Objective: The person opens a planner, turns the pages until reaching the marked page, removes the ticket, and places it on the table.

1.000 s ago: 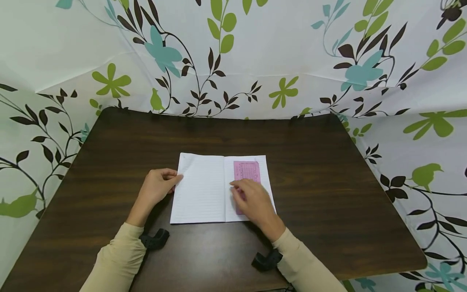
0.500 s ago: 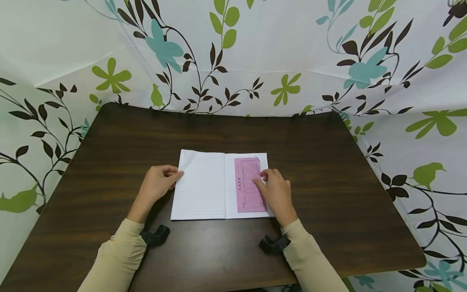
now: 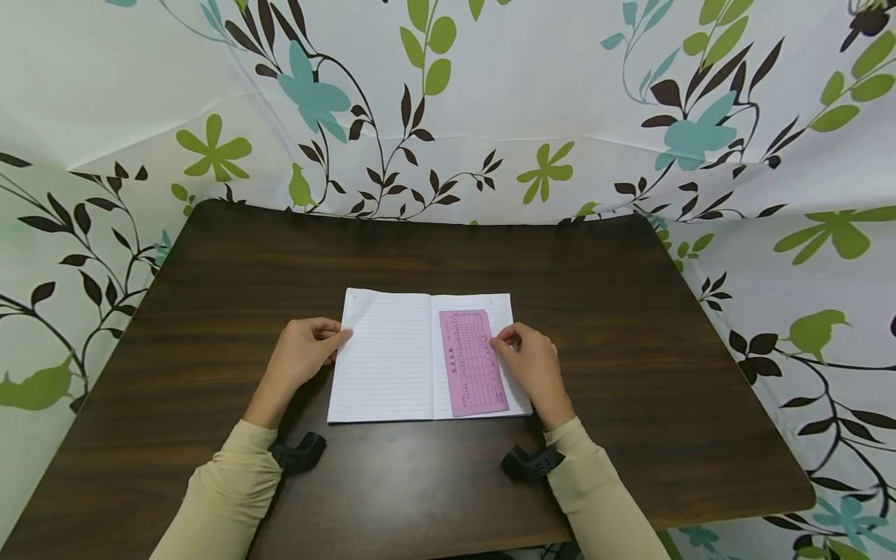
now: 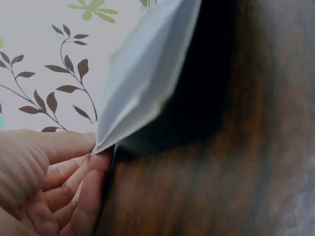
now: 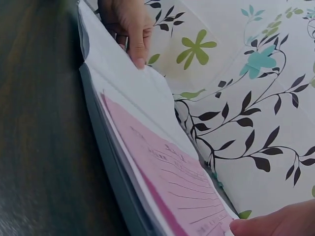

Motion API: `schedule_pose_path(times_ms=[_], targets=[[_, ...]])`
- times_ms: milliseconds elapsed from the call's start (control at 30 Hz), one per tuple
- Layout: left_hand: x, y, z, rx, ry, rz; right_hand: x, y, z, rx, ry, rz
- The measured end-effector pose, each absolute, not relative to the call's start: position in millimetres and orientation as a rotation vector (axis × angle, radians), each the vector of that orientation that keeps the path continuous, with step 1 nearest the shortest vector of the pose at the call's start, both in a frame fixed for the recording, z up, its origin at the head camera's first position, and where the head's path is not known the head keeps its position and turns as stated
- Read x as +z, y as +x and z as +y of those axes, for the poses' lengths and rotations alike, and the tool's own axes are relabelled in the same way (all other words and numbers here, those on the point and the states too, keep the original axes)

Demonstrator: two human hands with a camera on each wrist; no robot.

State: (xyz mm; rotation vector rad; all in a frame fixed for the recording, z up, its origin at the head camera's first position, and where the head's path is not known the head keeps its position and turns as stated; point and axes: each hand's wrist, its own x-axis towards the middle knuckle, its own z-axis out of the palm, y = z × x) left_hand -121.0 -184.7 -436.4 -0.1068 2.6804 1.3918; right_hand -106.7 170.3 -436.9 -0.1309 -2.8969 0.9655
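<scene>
An open lined notebook [image 3: 385, 365] lies on the dark wooden table, its spine running away from me. My left hand [image 3: 308, 350] pinches the left edge of its left page between thumb and fingers; the left wrist view shows the page edge [image 4: 142, 113] in that grip. On the right page lies a pink printed slip [image 3: 472, 365], slightly tilted. My right hand [image 3: 535, 365] pinches the slip's right edge with thumb and bent fingers. In the right wrist view the thumb [image 5: 261, 223] meets the edge of the pink slip [image 5: 177, 182].
The dark wooden table [image 3: 665, 373] extends on all sides of the notebook. A white curtain [image 3: 476, 117] printed with leaves and birds hangs behind and beside it. Black straps [image 3: 297, 453] with mounts sit at both wrists.
My right hand has moved from over the slip to its right edge. The slip has shifted left and a little nearer to me, turning slightly. The left hand stays on the page edge.
</scene>
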Motion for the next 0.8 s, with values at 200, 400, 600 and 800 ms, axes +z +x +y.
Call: schedule_pose_path(times_ms=[200, 400, 600, 800], targets=[[-437.3, -121.6, -185.2, 1.381, -0.105, 2.685, -438.9, -104.0, 165.2, 0.867, -0.124, -2.975], [-436.8, -121.5, -184.9, 1.368, -0.107, 2.69, -439.0, -103.5, 163.0, 0.821, -0.078, -2.95], [-436.1, -121.1, -184.7, 1.369, -0.108, 2.689, -436.6, -106.8, 170.1, 0.942, -0.105, -2.922], [-436.5, -120.7, -185.0, 1.366, -0.112, 2.693, -431.4, -111.7, 194.7, 1.261, -0.165, -2.885]])
